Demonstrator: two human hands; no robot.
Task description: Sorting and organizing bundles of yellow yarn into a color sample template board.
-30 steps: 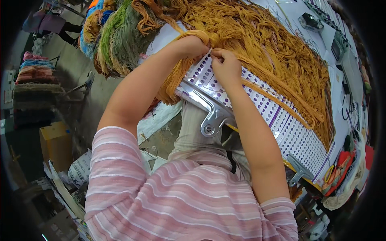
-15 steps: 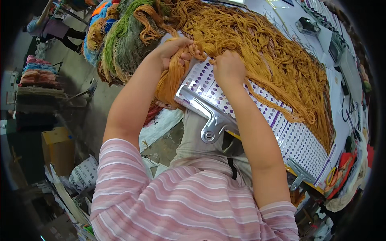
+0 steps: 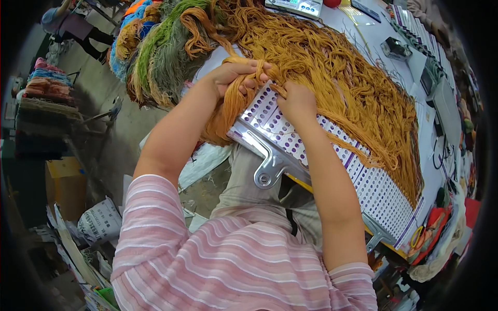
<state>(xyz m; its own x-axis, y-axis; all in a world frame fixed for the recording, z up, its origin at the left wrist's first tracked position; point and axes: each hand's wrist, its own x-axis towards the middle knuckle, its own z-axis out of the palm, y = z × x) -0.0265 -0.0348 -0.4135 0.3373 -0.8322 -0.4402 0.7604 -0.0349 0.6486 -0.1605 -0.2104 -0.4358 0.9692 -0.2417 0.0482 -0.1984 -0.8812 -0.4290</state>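
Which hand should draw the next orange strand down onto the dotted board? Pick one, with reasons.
Probably the right hand: it rests on the dotted board at the edge of the orange yarn heap, fingers pinching strands. The left hand is full, closed around a thick orange yarn bundle hanging over the board's edge.

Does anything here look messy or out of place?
Mostly the orange yarn: it sprawls in a loose tangle over the white table, with strands trailing across the perforated board. The left hand grips a bunch; the right hand rests beside it. Nothing looks damaged.
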